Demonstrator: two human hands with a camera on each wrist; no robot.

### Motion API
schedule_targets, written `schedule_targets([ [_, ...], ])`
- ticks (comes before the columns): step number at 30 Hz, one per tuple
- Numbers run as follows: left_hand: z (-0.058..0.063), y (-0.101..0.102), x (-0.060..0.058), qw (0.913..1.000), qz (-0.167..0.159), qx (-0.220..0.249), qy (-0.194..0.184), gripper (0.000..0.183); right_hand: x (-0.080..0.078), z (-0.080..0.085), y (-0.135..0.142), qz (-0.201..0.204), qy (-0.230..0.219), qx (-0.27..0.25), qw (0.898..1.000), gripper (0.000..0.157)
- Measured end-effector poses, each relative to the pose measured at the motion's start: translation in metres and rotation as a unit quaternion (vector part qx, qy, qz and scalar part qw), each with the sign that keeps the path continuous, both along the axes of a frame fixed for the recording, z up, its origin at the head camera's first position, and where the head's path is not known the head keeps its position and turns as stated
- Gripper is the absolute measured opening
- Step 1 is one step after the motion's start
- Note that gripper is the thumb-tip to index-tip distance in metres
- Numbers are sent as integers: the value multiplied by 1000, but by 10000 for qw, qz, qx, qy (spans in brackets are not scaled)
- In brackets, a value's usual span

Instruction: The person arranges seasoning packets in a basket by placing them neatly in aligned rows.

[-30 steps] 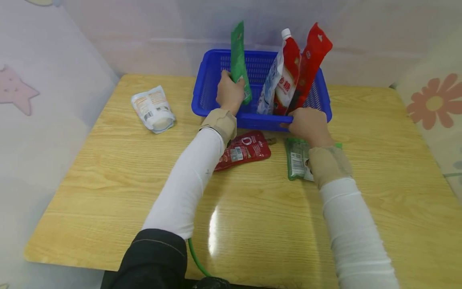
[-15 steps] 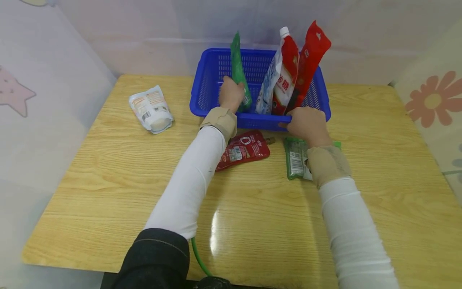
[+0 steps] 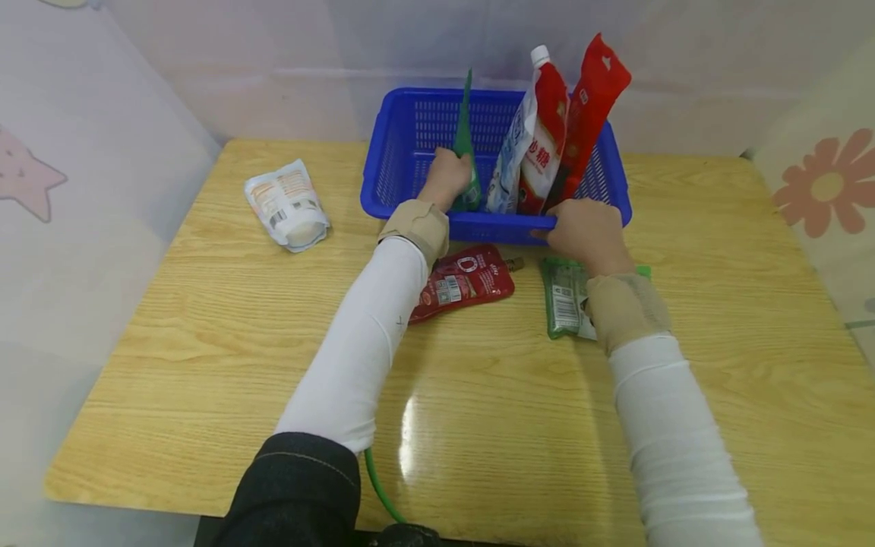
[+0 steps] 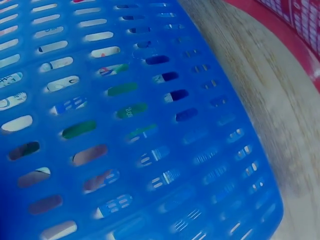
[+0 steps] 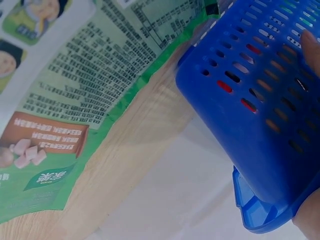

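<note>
My left hand (image 3: 447, 178) reaches into the blue plastic basket (image 3: 478, 226) and pinches a green packet (image 3: 464, 131), which stands upright and nearly edge-on in the head view. My right hand (image 3: 586, 235) grips the basket's front rim near its right corner, its thumb over the edge. A white and red pouch with a white cap (image 3: 540, 163) and a red packet (image 3: 588, 110) lean in the basket's right half. In the left wrist view, the slotted basket wall (image 4: 150, 200) hides the hand. The right wrist view shows fingers (image 5: 310, 215) at the rim.
A white pouch (image 3: 287, 205) lies on the wooden table (image 3: 225, 365) to the left. In front of the basket lie a dark red spouted pouch (image 3: 472, 281), partly behind the left forearm, and a green packet (image 3: 563, 300) under the right wrist. A wall stands close behind the basket.
My left hand has lowered the green packet deeper into the basket and shifted right, turning the packet edge-on. My right hand has kept its grip on the rim.
</note>
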State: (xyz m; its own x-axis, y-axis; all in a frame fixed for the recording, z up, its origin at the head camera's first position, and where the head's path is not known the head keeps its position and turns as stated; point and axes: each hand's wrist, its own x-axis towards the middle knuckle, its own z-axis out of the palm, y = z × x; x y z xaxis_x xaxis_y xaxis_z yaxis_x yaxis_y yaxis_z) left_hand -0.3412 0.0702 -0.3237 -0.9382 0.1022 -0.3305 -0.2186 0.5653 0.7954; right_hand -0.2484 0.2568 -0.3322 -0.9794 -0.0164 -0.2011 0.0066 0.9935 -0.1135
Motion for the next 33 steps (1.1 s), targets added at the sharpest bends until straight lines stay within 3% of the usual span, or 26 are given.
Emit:
schedule_targets([
  [8, 5, 0, 3, 9979, -280, 564, -170, 53, 2, 5, 2, -82, -82, -47, 9999, 38],
  [17, 3, -1, 5, 9960, -566, 687, -63, 65, 3, 4, 4, -69, -19, -57, 10000, 40],
  [23, 3, -1, 4, 9954, -773, 543, -159, 75, 4, 5, 4, -23, -14, 1, 10000, 43],
  [33, 6, 0, 5, 9942, -1047, 191, -157, 74, 4, 8, 2, -64, -134, 13, 9999, 40],
])
